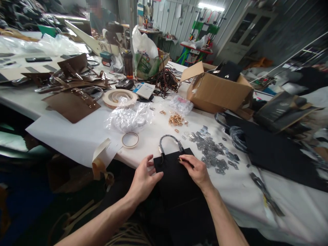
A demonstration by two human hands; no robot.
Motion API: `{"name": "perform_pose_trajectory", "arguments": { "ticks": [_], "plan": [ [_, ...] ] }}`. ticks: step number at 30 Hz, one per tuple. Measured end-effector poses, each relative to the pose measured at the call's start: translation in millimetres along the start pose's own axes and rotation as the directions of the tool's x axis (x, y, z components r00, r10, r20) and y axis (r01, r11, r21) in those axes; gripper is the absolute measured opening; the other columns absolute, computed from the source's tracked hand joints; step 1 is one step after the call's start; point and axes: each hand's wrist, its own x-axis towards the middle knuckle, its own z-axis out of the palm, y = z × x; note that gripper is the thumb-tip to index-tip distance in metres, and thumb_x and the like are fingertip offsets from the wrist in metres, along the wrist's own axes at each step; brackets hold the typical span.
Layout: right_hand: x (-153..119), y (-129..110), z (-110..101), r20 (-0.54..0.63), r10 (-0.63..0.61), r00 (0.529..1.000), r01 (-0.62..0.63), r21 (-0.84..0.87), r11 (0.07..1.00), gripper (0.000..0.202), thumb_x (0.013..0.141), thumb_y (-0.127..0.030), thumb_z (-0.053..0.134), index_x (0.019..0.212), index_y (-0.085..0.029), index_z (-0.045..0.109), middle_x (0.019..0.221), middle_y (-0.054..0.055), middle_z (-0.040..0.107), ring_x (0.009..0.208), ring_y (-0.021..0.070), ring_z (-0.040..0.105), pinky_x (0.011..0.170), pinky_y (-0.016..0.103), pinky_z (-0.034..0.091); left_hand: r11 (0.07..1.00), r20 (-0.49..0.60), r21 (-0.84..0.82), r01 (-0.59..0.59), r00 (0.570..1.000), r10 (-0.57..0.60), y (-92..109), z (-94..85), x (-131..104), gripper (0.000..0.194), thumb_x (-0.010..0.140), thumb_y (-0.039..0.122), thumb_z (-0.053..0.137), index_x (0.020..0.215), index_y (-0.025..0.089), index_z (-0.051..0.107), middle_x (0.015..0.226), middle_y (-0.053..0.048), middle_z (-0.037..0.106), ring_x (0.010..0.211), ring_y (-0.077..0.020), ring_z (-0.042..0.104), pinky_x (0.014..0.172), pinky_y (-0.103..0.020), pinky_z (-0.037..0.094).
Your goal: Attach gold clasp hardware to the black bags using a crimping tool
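A black panel [174, 177] with a grey rope handle [170, 137] lies over the table's front edge. My left hand [146, 176] is at its left edge, thumb and fingers apart, with nothing gripped between them. Near the right foot of the handle, my right hand [196, 169] pinches a small gold fitting [180, 159] against the panel. Beyond the handle lies a pile of small gold pieces [175, 119]. Many flat grey metal plates [211, 150] are spread to the right of my right hand.
Tape rolls [130, 140] and a clear plastic bag [128, 118] lie left. Brown leather pieces [71, 106] are farther left. A cardboard box [217, 92], black panels [276, 150] and pliers [266, 194] are right. A person [98, 17] is behind the table.
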Motion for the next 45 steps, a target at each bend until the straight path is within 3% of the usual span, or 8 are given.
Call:
{"name": "perform_pose_trajectory", "arguments": {
  "ticks": [3, 8, 13, 16, 21, 31, 36, 45],
  "plan": [
    [-2, 2, 3, -0.036, 0.018, 0.999, -0.018, -0.010, 1.000, 0.022, 0.101, -0.031, 0.063, 0.120, -0.032, 0.075, 0.116, 0.004, 0.078, 0.109, 0.0250, 0.074, 0.100, 0.045, 0.062, 0.997, 0.027, -0.080, 0.006, 1.000, -0.004, -4, 7.5, 3, 0.081, 0.063, 0.018, 0.093, 0.137, 0.016, 0.059, 0.124, -0.016, 0.071, 0.112, -0.0319, 0.071, 0.101, -0.047, 0.056],
    [-1, 3, 3, 0.013, -0.023, 1.000, 0.022, 0.007, 1.000, 0.025, 0.102, -0.027, 0.061, 0.121, -0.033, 0.076, 0.117, 0.002, 0.078, 0.111, 0.0244, 0.074, 0.102, 0.044, 0.062, 0.989, 0.223, -0.143, 0.035, 0.975, -0.003, -8, 23.9, 4, 0.046, 0.069, 0.021, 0.089, 0.112, 0.016, 0.076, 0.116, -0.011, 0.078, 0.110, -0.0333, 0.072, 0.097, -0.043, 0.057],
    [6, 2, -8, 0.132, -0.096, 0.987, 0.091, 0.049, 0.995, 0.030, 0.103, -0.022, 0.058, 0.124, -0.032, 0.075, 0.120, 0.002, 0.078, 0.113, 0.0230, 0.074, 0.102, 0.043, 0.063, 0.983, 0.082, 0.110, -0.145, 0.987, 0.137, -14, 27.9, 8, 0.032, 0.081, 0.032, 0.081, 0.109, 0.019, 0.076, 0.104, -0.008, 0.079, 0.100, -0.0311, 0.070, 0.090, -0.040, 0.054],
    [11, -1, -13, 0.170, -0.118, 0.978, 0.111, 0.052, 0.993, 0.030, 0.102, -0.021, 0.057, 0.124, -0.031, 0.075, 0.118, 0.002, 0.078, 0.111, 0.0233, 0.075, 0.099, 0.043, 0.064, 0.976, 0.064, 0.144, -0.164, 0.986, 0.156, -19, 30.1, 17, 0.032, 0.082, 0.036, 0.080, 0.108, 0.018, 0.074, 0.105, -0.008, 0.077, 0.101, -0.0294, 0.068, 0.090, -0.039, 0.052],
    [17, -4, -14, 0.183, -0.131, 0.974, 0.129, 0.023, 0.991, 0.029, 0.101, -0.021, 0.059, 0.124, -0.031, 0.075, 0.113, 0.003, 0.080, 0.102, 0.0231, 0.077, 0.092, 0.041, 0.066, 0.994, 0.100, -0.109, 0.018, 0.995, -0.007, -30, 38.0, 30, 0.042, 0.079, 0.043, 0.084, 0.109, 0.017, 0.071, 0.104, -0.008, 0.076, 0.099, -0.0281, 0.069, 0.089, -0.039, 0.053],
    [30, -7, -15, 0.351, -0.223, 0.910, 0.249, -0.031, 0.968, 0.038, 0.102, -0.015, 0.050, 0.127, -0.029, 0.074, 0.114, 0.004, 0.079, 0.108, 0.0241, 0.074, 0.097, 0.044, 0.064, 0.957, 0.147, -0.265, 0.117, 0.986, -0.080, -32, 33.9, 34, 0.040, 0.073, 0.031, 0.087, 0.105, 0.016, 0.068, 0.099, -0.006, 0.075, 0.095, -0.0267, 0.071, 0.089, -0.039, 0.053],
    [35, -15, -16, 0.338, -0.178, 0.924, 0.183, 0.018, 0.983, 0.030, 0.102, -0.021, 0.058, 0.124, -0.030, 0.076, 0.120, 0.006, 0.074, 0.107, 0.0230, 0.073, 0.093, 0.038, 0.065, 0.940, 0.128, -0.296, 0.169, 0.982, -0.136, -30, 34.6, 32, 0.040, 0.073, 0.030, 0.086, 0.105, 0.017, 0.066, 0.091, -0.004, 0.074, 0.084, -0.0235, 0.071, 0.083, -0.038, 0.053],
    [36, -23, -15, 0.291, -0.003, 0.957, 0.011, -0.025, 1.000, 0.024, 0.096, -0.021, 0.069, 0.118, -0.028, 0.075, 0.101, 0.003, 0.076, 0.091, 0.0208, 0.075, 0.083, 0.033, 0.064, 0.951, 0.155, -0.281, 0.127, 0.984, -0.085, -31, 31.8, 32, 0.043, 0.071, 0.032, 0.087, 0.107, 0.017, 0.068, 0.099, -0.006, 0.076, 0.089, -0.0236, 0.070, 0.085, -0.037, 0.053]
  ]
}}
